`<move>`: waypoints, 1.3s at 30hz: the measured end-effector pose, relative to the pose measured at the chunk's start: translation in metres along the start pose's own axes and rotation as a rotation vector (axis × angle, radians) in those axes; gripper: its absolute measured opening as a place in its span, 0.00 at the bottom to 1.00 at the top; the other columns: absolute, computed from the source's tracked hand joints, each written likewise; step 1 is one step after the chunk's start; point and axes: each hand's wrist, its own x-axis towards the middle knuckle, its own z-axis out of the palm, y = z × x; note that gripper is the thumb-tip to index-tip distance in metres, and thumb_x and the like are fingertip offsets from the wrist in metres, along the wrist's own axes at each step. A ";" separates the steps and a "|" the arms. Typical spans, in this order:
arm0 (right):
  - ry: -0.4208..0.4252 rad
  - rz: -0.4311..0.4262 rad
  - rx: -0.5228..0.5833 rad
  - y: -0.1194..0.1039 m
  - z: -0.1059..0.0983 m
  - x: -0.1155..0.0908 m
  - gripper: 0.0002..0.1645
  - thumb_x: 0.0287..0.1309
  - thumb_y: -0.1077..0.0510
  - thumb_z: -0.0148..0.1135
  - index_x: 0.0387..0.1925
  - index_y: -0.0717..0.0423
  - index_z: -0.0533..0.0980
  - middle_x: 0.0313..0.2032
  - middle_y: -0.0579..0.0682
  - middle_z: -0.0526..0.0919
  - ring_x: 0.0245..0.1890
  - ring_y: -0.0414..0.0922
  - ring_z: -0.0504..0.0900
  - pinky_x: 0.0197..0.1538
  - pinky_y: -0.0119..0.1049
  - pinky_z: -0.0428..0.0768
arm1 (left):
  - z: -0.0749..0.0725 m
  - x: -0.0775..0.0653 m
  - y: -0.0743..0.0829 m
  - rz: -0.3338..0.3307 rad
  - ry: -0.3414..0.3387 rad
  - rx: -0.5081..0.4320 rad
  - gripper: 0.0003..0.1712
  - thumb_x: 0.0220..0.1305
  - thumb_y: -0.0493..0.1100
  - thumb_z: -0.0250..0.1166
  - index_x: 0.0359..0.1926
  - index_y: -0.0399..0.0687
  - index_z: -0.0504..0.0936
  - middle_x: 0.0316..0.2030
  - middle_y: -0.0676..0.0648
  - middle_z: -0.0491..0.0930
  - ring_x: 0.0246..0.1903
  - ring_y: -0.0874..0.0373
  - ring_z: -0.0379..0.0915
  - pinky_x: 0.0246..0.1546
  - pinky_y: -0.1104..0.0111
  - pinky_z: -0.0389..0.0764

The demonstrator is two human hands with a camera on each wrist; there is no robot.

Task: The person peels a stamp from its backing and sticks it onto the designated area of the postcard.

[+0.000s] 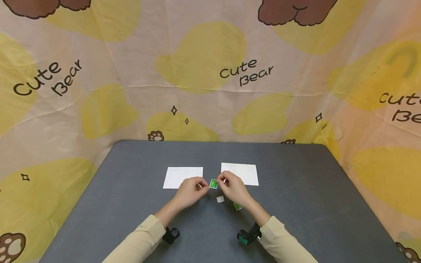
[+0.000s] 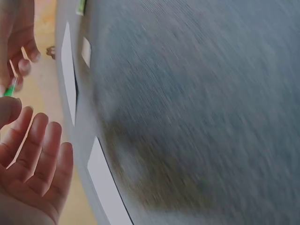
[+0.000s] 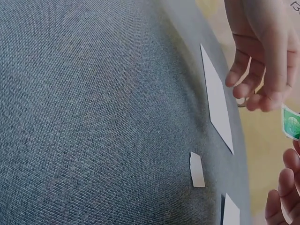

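Observation:
Between my two hands a small green stamp [image 1: 213, 183] with a white border and a round motif is held above the table. My right hand [image 1: 232, 188] pinches it at its right edge. The thumb and forefinger of my left hand [image 1: 190, 191] come together at its left corner; in the left wrist view the other fingers [image 2: 44, 154] are spread loosely. The stamp [image 3: 291, 124] is partly cut off in the right wrist view. Below the hands lies a small white piece of paper [image 1: 220, 199]. Another green stamp [image 1: 237, 206] lies partly hidden beneath my right wrist.
Two white paper sheets lie on the grey table [image 1: 131, 219]: the left sheet [image 1: 181, 174] behind my left hand, the right sheet [image 1: 246, 173] behind my right. A patterned cloth [image 1: 204, 54] hangs behind the table and along its sides.

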 end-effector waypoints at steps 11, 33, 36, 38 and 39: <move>-0.021 0.065 -0.009 0.007 0.002 0.000 0.05 0.53 0.64 0.61 0.26 0.51 0.75 0.23 0.40 0.73 0.22 0.35 0.67 0.26 0.26 0.67 | -0.021 0.001 -0.028 0.013 0.060 0.263 0.17 0.50 0.48 0.69 0.42 0.50 0.82 0.45 0.53 0.80 0.49 0.54 0.75 0.46 0.58 0.74; -0.053 0.113 -0.037 0.016 0.008 0.001 0.04 0.54 0.63 0.60 0.26 0.51 0.75 0.22 0.40 0.74 0.22 0.34 0.68 0.27 0.27 0.68 | -0.052 -0.004 -0.072 -0.187 -0.045 0.453 0.47 0.51 0.60 0.66 0.64 0.38 0.63 0.66 0.38 0.59 0.64 0.40 0.56 0.57 0.44 0.62; -0.058 0.118 -0.034 0.016 0.010 0.003 0.04 0.53 0.63 0.60 0.26 0.51 0.76 0.22 0.40 0.74 0.22 0.34 0.68 0.27 0.26 0.67 | -0.052 -0.004 -0.073 -0.206 -0.059 0.461 0.49 0.51 0.61 0.65 0.65 0.36 0.61 0.67 0.37 0.57 0.65 0.38 0.54 0.57 0.43 0.60; -0.067 0.118 -0.036 0.016 0.011 0.005 0.04 0.53 0.63 0.60 0.26 0.51 0.76 0.22 0.40 0.74 0.22 0.35 0.68 0.27 0.26 0.68 | -0.052 -0.004 -0.074 -0.223 -0.073 0.464 0.50 0.51 0.62 0.65 0.66 0.36 0.60 0.67 0.36 0.56 0.65 0.38 0.52 0.58 0.42 0.59; -0.073 0.123 -0.038 0.016 0.012 0.005 0.04 0.53 0.62 0.60 0.26 0.50 0.76 0.22 0.40 0.74 0.22 0.34 0.68 0.27 0.26 0.68 | -0.052 -0.004 -0.075 -0.232 -0.080 0.465 0.50 0.52 0.62 0.64 0.66 0.35 0.59 0.67 0.36 0.55 0.66 0.38 0.51 0.58 0.42 0.58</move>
